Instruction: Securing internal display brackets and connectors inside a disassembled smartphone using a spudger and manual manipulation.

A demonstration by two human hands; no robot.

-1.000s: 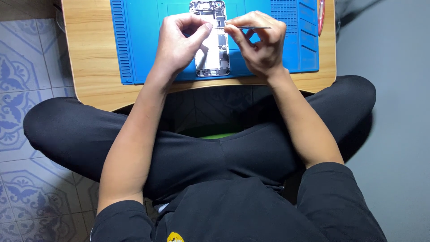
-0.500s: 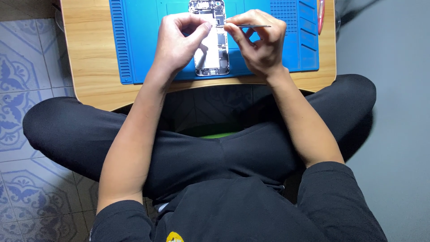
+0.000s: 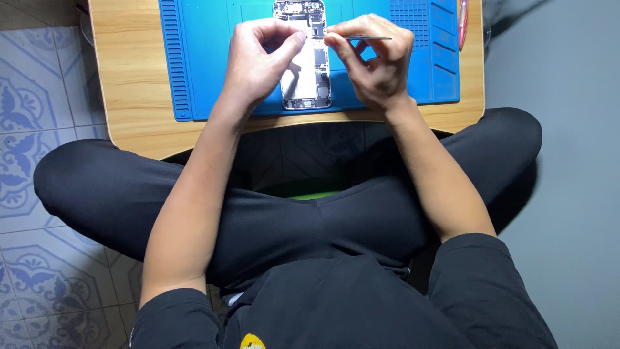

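An opened phone (image 3: 309,61) with its circuit boards showing lies face down on a blue work mat (image 3: 206,64). My left hand (image 3: 258,61) rests on the phone's left side, thumb and forefinger pinched together over its middle. My right hand (image 3: 378,64) sits at the phone's right edge and grips thin metal tweezers (image 3: 368,38), whose back end sticks out to the right. The tweezer tips are hidden behind my fingers, close to my left fingertips.
The mat lies on a small low wooden table (image 3: 129,77) above my crossed legs in black trousers. A red-handled tool (image 3: 463,16) lies at the mat's right edge. Patterned floor tiles (image 3: 32,97) are to the left and a grey floor to the right.
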